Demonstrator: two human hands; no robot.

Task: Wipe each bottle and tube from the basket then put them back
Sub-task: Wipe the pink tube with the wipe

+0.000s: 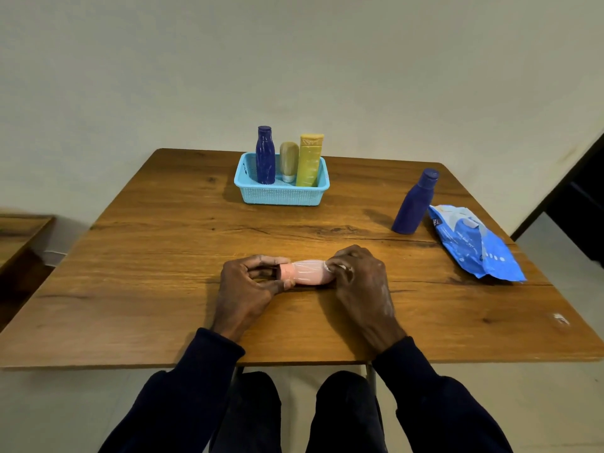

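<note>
Now the small pink plastic bottle (307, 273) lies well in front of the pale-blue mesh basket (281, 195), left grip (250, 284) pinching one end, right grip (358, 277) clasping the other; I'd rotate it fully

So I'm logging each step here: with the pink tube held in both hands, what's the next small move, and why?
Probably draw the right hand along the pink tube toward its cap. The left hand pinches the cap end, the right grips the other end with what looks like a white wipe, and the tube's middle is bare.
</note>
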